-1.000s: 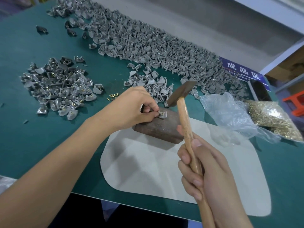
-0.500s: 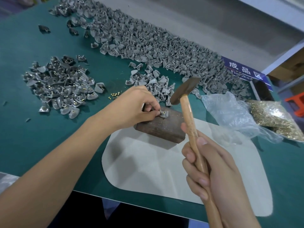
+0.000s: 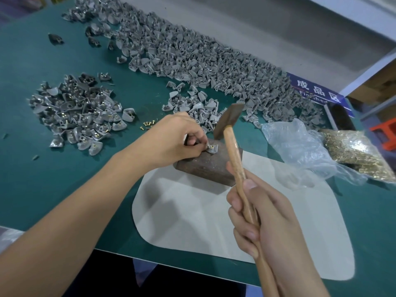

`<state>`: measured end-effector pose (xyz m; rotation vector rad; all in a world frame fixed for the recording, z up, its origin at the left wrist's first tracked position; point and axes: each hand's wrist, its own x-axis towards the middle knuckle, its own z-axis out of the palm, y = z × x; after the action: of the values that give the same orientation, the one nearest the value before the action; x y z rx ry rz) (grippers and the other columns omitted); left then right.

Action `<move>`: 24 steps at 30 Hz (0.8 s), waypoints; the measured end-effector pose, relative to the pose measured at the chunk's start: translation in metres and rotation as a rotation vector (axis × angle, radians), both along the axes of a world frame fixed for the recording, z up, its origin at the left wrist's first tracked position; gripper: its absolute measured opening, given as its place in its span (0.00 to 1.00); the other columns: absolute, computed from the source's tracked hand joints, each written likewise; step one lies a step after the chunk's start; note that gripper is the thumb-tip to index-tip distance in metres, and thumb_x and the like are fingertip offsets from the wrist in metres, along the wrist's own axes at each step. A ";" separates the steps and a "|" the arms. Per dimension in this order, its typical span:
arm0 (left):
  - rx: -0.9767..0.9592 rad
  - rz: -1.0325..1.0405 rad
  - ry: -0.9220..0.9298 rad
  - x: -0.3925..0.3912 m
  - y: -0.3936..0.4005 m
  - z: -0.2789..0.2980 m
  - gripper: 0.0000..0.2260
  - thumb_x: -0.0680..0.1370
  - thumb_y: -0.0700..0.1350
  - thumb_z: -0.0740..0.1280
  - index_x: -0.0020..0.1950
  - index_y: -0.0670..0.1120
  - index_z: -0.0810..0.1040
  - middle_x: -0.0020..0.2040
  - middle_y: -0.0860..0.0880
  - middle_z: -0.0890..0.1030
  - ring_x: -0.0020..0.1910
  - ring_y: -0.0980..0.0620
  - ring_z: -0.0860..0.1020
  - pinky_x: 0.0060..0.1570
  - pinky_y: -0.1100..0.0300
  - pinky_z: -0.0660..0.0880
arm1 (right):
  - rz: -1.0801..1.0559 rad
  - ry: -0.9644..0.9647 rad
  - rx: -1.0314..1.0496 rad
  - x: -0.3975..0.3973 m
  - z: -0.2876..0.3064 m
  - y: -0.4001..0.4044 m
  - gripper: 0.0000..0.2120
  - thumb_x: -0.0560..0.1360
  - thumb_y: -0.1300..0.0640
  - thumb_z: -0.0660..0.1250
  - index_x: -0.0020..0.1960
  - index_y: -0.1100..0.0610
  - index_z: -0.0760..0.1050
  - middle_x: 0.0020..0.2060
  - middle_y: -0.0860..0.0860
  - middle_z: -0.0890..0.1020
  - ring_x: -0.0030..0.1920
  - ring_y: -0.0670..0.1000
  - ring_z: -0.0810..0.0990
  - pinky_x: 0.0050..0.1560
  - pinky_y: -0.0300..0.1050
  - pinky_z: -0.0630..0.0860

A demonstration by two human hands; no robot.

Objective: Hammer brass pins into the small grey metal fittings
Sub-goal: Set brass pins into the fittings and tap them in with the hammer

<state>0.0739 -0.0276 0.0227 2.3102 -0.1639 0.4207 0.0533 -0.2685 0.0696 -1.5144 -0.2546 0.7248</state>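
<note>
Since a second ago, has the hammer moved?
Yes, a little. The hammer has tipped left and down, its head closer to the fitting that the left hand pinches on the brown block.

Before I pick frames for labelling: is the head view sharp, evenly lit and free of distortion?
Head view: the fitting on the iron block is sharp; soft overhead light throws faint shadows across the grey mat; the plastic bag shows mild glare; the wide lens bends the table edge; the far-right shelving looks smeared.
</note>
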 end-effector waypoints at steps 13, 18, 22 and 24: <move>-0.012 0.004 0.004 -0.001 0.000 0.001 0.01 0.75 0.41 0.76 0.45 0.47 0.87 0.33 0.54 0.76 0.45 0.51 0.75 0.48 0.54 0.74 | -0.047 0.083 -0.005 0.002 0.003 0.000 0.14 0.79 0.51 0.62 0.57 0.54 0.84 0.34 0.51 0.73 0.23 0.45 0.60 0.21 0.33 0.61; -0.008 0.009 -0.001 0.000 -0.001 0.001 0.01 0.75 0.41 0.77 0.45 0.47 0.87 0.33 0.56 0.76 0.45 0.51 0.76 0.48 0.55 0.74 | -0.073 0.087 0.012 0.002 0.006 -0.003 0.13 0.84 0.55 0.62 0.58 0.50 0.85 0.34 0.51 0.73 0.22 0.45 0.60 0.21 0.33 0.62; -0.005 0.009 -0.004 0.000 -0.001 0.001 0.01 0.75 0.41 0.77 0.45 0.47 0.87 0.33 0.55 0.76 0.44 0.51 0.76 0.47 0.57 0.74 | -0.040 0.058 -0.022 0.002 0.006 -0.002 0.12 0.83 0.54 0.62 0.57 0.49 0.85 0.34 0.51 0.73 0.22 0.45 0.61 0.22 0.33 0.62; -0.005 0.007 -0.001 -0.001 -0.001 0.002 0.01 0.75 0.41 0.76 0.45 0.47 0.87 0.33 0.55 0.76 0.44 0.51 0.76 0.47 0.59 0.73 | -0.041 0.061 -0.009 0.003 0.005 -0.003 0.13 0.82 0.52 0.63 0.59 0.48 0.85 0.34 0.51 0.73 0.22 0.45 0.61 0.22 0.33 0.62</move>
<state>0.0734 -0.0290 0.0250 2.3062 -0.1547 0.4257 0.0558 -0.2715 0.0744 -1.4992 -0.1741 0.7396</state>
